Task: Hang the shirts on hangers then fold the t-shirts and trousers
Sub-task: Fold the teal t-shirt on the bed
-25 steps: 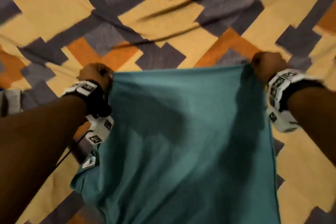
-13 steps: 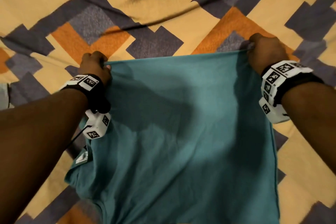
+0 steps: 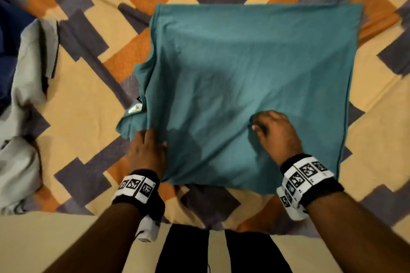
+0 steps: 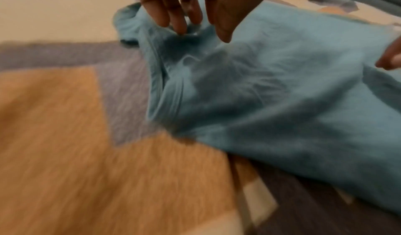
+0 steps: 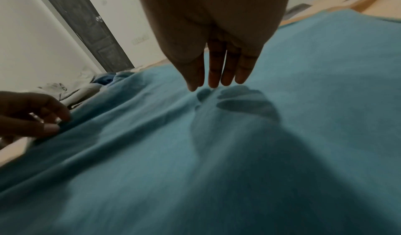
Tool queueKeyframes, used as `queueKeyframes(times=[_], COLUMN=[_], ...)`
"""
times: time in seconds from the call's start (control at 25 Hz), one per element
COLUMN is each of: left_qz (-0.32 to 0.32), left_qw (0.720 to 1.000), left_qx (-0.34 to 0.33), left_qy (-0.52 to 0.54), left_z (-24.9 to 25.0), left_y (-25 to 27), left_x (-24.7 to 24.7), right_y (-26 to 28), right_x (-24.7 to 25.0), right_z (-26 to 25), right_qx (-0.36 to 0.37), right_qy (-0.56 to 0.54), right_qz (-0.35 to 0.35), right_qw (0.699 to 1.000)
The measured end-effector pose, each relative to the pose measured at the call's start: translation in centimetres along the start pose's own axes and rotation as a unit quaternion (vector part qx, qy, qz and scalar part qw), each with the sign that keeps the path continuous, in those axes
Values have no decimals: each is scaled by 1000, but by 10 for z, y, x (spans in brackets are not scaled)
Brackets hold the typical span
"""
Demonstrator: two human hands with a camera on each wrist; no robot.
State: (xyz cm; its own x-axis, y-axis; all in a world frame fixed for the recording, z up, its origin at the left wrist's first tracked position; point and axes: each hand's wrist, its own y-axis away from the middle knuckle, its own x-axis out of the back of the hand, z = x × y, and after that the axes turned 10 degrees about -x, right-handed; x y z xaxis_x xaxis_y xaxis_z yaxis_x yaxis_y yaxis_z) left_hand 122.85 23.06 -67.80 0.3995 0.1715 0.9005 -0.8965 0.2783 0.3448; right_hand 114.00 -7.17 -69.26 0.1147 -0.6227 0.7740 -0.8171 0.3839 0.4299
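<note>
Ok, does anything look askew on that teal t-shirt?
Yes: the t-shirt lies mostly flat, but its left edge is bunched, with a sleeve and the label sticking out beside the left hand.

The teal cotton t-shirt [image 3: 248, 86] lies folded into a rough square, flat on the orange, cream and grey patchwork bedspread [image 3: 73, 122]; its surface is lightly creased; a bunched sleeve with a small white label juts from its left edge, toward the bedspread's near-left part.

Light: dim, warm, from above.
Shadows: hand-shaped, cast on teal t-shirt [image 3: 255, 77].
Blur: heavy on bedsheet [image 4: 54, 135], left wrist view.
Edges: wide-angle bending.
</note>
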Motion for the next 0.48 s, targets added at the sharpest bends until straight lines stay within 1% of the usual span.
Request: queueKeyframes(times=[0.04, 0.08, 0.12, 0.16, 0.2, 0.28, 0.36, 0.44, 0.48], left_qz=[-3, -5, -8, -17, -35, -68, -93, -122, -126], left_qw=[999, 993, 983, 971, 967, 972, 967, 961, 960], left_qx=[43, 99, 157, 198, 197, 153, 143, 116, 103], left_qy=[27, 57, 95, 131, 158, 168, 189, 221, 227], left_z=[-5, -11, -18, -24, -31, -45, -53, -53, -53], left_y=[14, 24, 34, 39, 45, 52, 51, 49, 48], left_x=[-7, -15, -22, -28, -35, -40, -34, -28, -26], right_y=[16, 33, 50, 64, 81, 108, 130, 149, 153], right_x=[-11, -19, -24, -28, -32, -37, -41, -43, -43], right_z=[3, 6, 9, 13, 19, 27, 37, 43, 46], right_qx=[2, 2, 0, -4, -11, -29, -38, -68, -86], right_qy=[15, 36, 57, 77, 94, 125, 149, 186, 204], right_qz=[0, 5, 10, 11, 14, 13, 11, 38, 56], right_qw=[1000, 999, 998, 997, 995, 992, 988, 980, 974])
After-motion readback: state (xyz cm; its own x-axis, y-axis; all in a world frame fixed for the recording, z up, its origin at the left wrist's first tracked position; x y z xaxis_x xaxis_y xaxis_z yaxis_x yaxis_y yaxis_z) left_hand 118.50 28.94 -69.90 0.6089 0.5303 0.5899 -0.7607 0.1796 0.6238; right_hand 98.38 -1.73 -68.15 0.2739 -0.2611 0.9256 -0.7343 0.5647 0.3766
